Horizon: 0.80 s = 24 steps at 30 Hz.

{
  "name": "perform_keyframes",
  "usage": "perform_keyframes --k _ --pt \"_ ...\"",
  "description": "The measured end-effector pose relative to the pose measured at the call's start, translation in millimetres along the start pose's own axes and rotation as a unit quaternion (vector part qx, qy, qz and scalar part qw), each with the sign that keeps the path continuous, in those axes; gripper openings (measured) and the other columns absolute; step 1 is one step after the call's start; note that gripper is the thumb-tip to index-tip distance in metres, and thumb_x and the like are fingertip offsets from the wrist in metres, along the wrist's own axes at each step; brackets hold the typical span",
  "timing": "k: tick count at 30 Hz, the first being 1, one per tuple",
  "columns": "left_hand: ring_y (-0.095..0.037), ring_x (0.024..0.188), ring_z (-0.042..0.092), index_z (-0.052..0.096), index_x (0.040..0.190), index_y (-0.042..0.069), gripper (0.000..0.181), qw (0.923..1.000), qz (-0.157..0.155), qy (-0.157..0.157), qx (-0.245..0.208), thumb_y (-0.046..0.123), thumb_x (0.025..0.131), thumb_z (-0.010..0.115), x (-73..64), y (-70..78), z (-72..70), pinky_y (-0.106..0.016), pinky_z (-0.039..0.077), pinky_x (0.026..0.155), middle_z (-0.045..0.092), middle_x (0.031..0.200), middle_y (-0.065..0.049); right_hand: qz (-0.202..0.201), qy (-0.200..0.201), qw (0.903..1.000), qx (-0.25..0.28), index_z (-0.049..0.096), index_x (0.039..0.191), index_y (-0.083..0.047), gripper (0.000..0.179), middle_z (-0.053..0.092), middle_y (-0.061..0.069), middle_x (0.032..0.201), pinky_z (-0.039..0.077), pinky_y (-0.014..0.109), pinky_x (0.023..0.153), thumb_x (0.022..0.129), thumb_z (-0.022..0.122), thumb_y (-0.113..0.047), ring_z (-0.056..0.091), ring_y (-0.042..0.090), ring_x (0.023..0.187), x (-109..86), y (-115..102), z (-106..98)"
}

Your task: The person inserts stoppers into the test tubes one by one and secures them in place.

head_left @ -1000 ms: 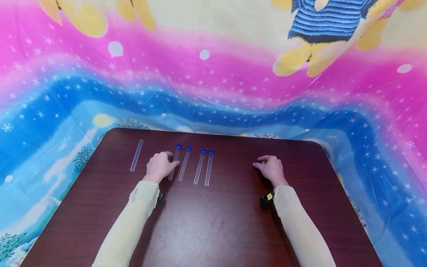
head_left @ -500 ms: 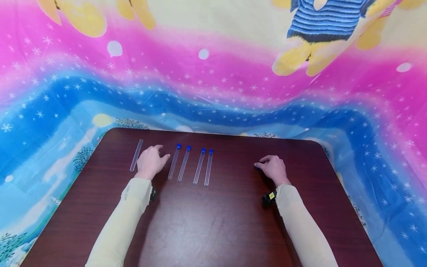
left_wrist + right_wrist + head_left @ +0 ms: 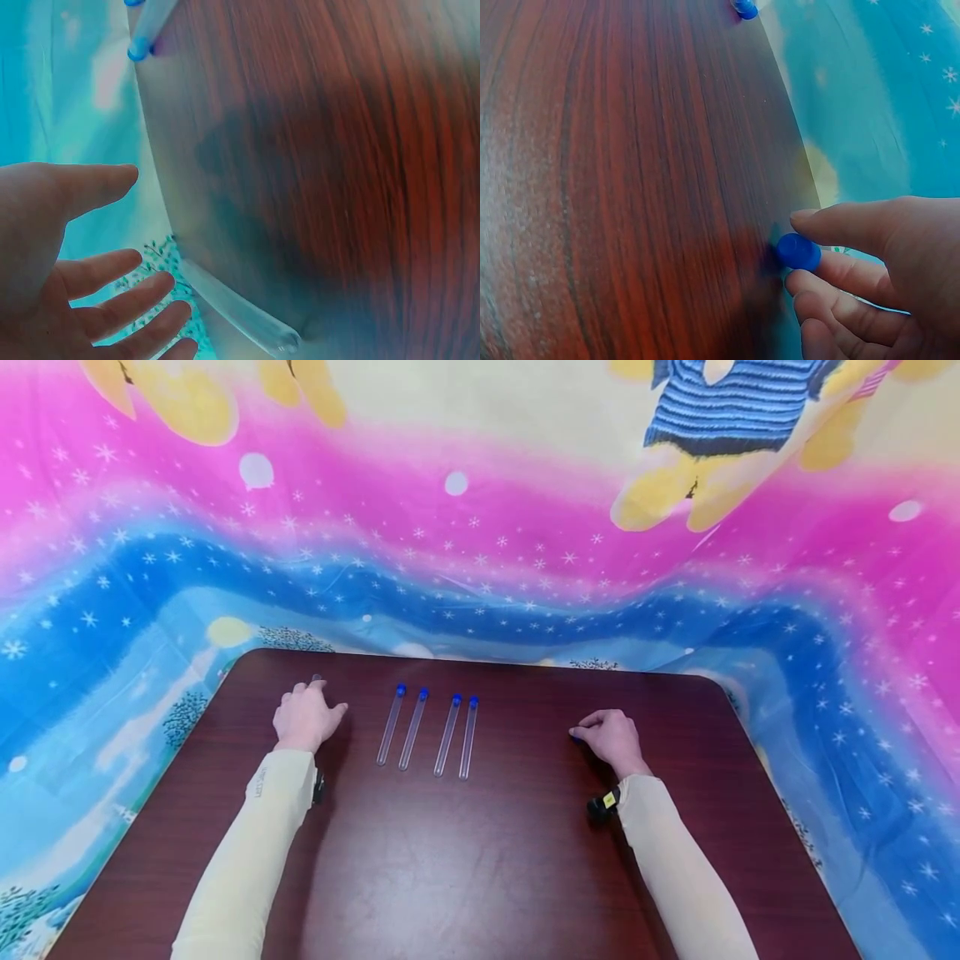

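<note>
My left hand [image 3: 306, 714] is over an uncapped clear test tube [image 3: 240, 311] at the table's far left, covering most of it in the head view. Its fingers [image 3: 139, 300] are spread, with nothing between them, and the tube lies just beyond the fingertips in the left wrist view. On the right side, my right hand [image 3: 611, 739] pinches a small blue cap [image 3: 799, 251] between thumb and fingers, low over the table. The cap's round face shows in the right wrist view.
Several test tubes with blue caps [image 3: 447, 739] lie side by side on the dark wooden table [image 3: 465, 860], left of centre. A printed cloth [image 3: 480, 568] hangs behind the table's far edge. Each wrist wears a small black camera [image 3: 602, 807].
My left hand has moved left, away from the capped tubes and onto the uncapped one. The right hand has stayed nearly in place at the cap.
</note>
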<state>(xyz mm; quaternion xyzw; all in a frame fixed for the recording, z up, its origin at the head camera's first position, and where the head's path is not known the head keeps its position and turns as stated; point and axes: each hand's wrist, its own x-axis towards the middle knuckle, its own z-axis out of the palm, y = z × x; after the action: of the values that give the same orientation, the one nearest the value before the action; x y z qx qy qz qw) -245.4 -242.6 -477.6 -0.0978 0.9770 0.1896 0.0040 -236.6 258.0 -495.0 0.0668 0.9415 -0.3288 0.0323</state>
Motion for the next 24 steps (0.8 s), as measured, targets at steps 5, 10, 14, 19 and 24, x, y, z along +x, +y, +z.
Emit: perform_keyframes --k 5,10,14,19,24 --pt "-0.055 0.118 0.045 0.047 0.143 -0.007 0.068 0.9998 -0.018 -0.005 0.002 0.036 0.095 0.068 2.9 -9.6 -1.7 -0.067 0.042 0.092 0.047 0.132 -0.036 -0.002 0.0 1.0 0.002 0.079 0.1 -0.005 0.023 0.075 0.01 0.094 0.052 0.046 0.084 0.091 0.079 -0.026 0.066 0.03 0.091 0.1 -1 1" --pt "-0.055 0.117 0.045 0.045 0.142 -0.009 0.067 0.9993 -0.036 -0.008 -0.005 0.034 0.095 0.067 4.8 -17.7 -2.0 -0.068 0.043 0.089 0.048 0.127 -0.036 -0.009 0.001 0.9999 0.006 0.079 0.1 -0.004 0.02 0.076 0.012 0.095 0.052 0.047 0.086 0.093 0.076 -0.023 0.068 0.031 0.093 0.4 -3 0" --pt "-0.055 0.113 0.048 0.048 0.136 -0.011 0.062 0.9991 -0.039 -0.011 -0.009 0.033 0.096 0.066 6.6 -23.9 -0.5 -0.066 0.045 0.086 0.051 0.122 -0.035 -0.014 -0.003 0.9999 0.005 0.078 0.102 -0.003 0.021 0.075 0.013 0.097 0.052 0.048 0.087 0.094 0.075 -0.022 0.068 0.031 0.093 0.9 -2 1" --pt "-0.055 0.11 0.052 0.052 0.128 -0.011 0.054 0.999 -0.042 -0.002 -0.017 0.03 0.095 0.066 9.2 -30.1 1.7 -0.066 0.047 0.083 0.054 0.115 -0.034 -0.019 -0.004 0.9998 0.002 0.077 0.1 -0.003 0.02 0.075 0.013 0.095 0.052 0.048 0.085 0.093 0.076 -0.022 0.068 0.031 0.091 2.0 -1 3" --pt "-0.055 0.107 0.054 0.053 0.125 -0.01 0.047 0.9984 -0.048 -0.001 -0.03 0.025 0.096 0.065 10.3 -32.2 1.7 -0.066 0.047 0.084 0.055 0.113 -0.034 -0.019 0.007 0.9998 -0.005 0.076 0.094 -0.005 0.018 0.074 0.009 0.09 0.052 0.046 0.083 0.093 0.075 -0.023 0.065 0.029 0.086 2.6 -1 3"
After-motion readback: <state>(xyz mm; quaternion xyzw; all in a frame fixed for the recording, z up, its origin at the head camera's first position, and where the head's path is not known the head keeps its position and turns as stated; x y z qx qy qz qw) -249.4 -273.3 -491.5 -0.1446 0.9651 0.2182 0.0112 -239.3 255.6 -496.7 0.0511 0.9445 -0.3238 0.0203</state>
